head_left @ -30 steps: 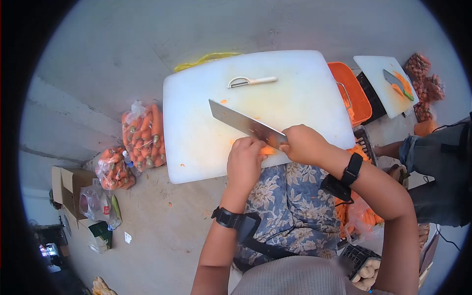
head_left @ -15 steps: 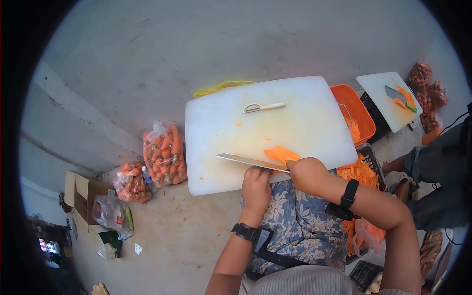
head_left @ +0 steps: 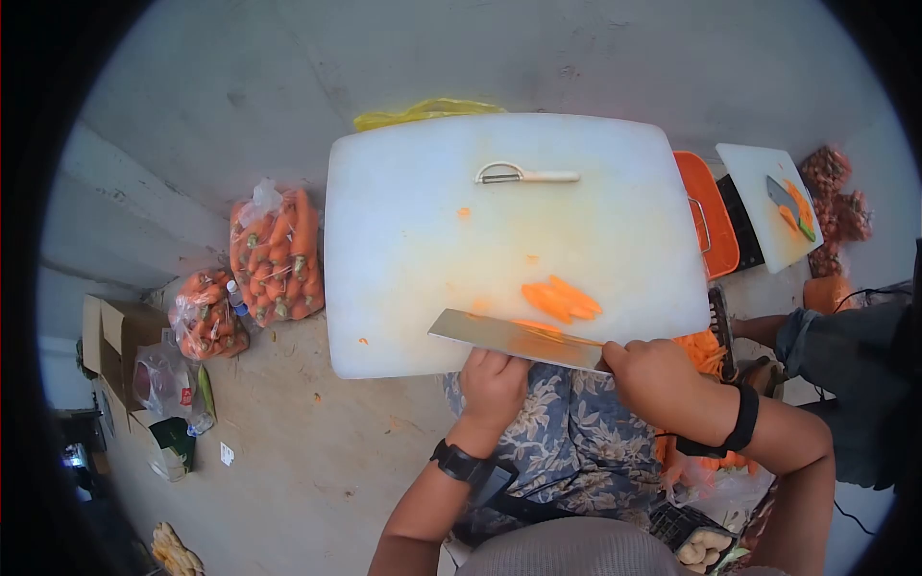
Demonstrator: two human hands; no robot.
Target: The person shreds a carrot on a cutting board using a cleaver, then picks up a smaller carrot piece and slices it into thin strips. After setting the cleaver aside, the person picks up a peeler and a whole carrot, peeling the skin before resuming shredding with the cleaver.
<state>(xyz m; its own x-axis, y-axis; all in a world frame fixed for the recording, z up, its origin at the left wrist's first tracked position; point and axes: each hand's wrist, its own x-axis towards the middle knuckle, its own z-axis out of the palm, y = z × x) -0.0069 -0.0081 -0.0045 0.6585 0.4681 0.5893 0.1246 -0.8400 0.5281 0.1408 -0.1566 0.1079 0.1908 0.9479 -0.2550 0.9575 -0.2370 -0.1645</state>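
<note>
My right hand grips the handle of a wide-bladed knife, its blade tilted and pointing left across the near edge of a large white cutting board. Just below the blade, my left hand is closed at the board's edge; the blade hides its fingertips and what they hold, if anything. Orange carrot slices lie on the board above the knife, and more orange shows along the blade. A white peeler rests near the board's far side.
Bags of carrots stand left of the board, near a cardboard box. At right are an orange bin, a smaller cutting board with a knife, and another person's leg. Yellow plastic lies behind the board.
The view has shifted, with the board now larger. The knife blade has tilted to show its broad face, and my right hand has moved right. The carrot slices lie more spread out.
</note>
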